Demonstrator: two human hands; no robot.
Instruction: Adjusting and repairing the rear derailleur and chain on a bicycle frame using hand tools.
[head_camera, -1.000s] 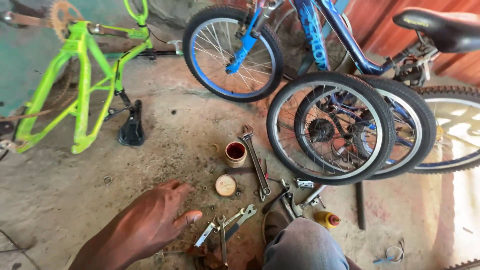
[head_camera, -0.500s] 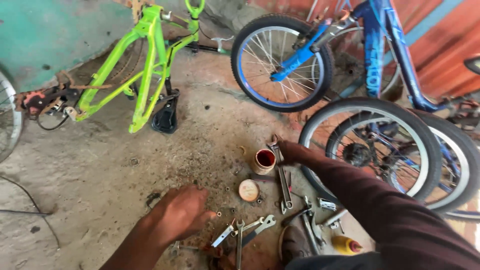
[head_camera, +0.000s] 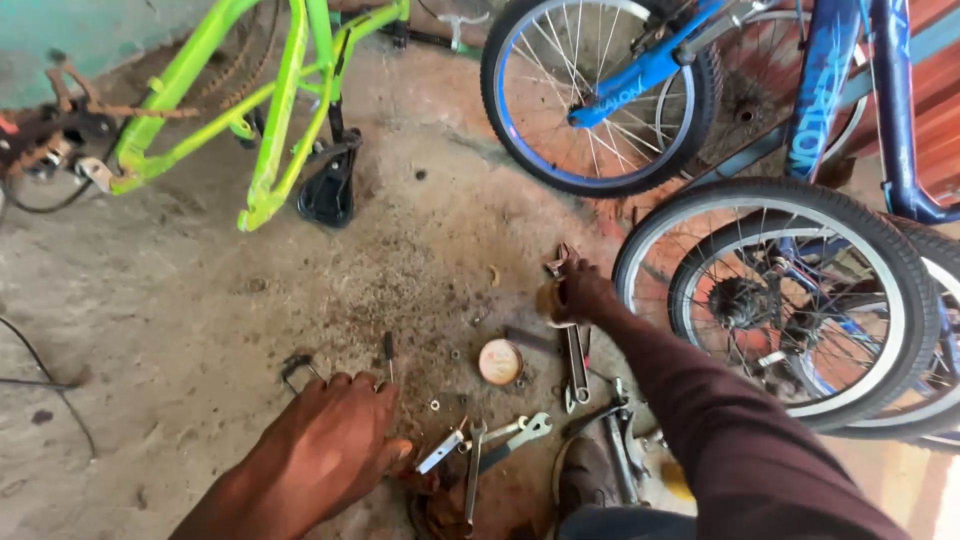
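Small tin (head_camera: 553, 300) gripped by R hand (head_camera: 580, 292), seemingly; L hand (head_camera: 340, 440) flat on floor (head_camera: 180, 330)

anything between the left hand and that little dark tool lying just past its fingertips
Nothing visible does. The left hand rests on the concrete floor, and the small dark tool lies just beyond its fingertips with only bare gritty floor between.

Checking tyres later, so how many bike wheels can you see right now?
3: one blue-rimmed wheel at top centre, two overlapping wheels on the right, front and behind. Others may be hidden or cropped.
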